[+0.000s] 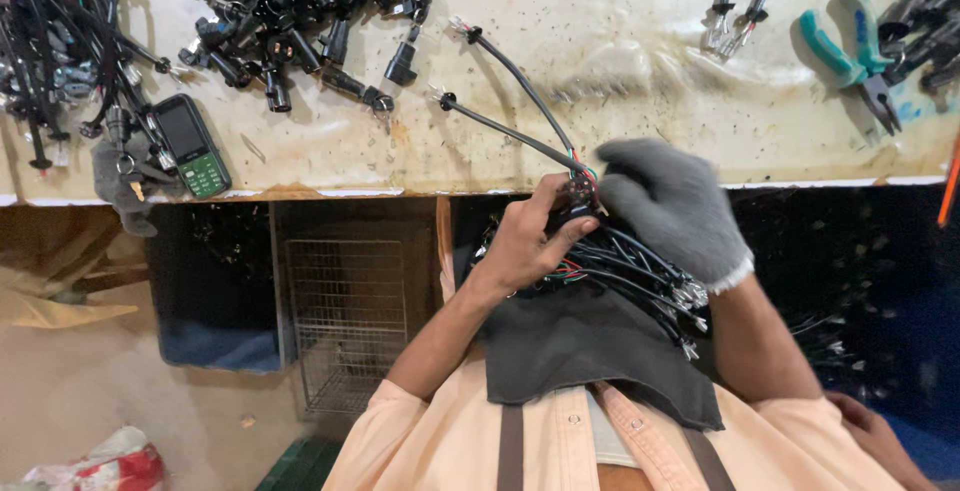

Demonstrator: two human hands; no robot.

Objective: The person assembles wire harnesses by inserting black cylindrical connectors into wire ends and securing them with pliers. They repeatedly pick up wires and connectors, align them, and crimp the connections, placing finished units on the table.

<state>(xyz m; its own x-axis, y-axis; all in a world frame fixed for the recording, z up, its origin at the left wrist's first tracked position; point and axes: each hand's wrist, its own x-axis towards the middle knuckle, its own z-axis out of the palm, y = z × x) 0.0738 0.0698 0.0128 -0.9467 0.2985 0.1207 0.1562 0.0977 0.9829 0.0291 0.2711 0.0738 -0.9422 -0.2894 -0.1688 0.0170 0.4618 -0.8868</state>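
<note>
At the table's (640, 41) front edge, the bare left hand (525, 241) pinches a small black plug (578, 194) steady, while the gloved right hand (670, 206) curls over its wires (520, 101).

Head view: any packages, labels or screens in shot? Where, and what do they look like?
Mobile phone: on the table's left edge beside a tangle of black cables; upright slab, dark blank screen above a green keypad.
Bag: on the floor, bottom left; crumpled, white and red.
No labels or signs legible as such.
</note>
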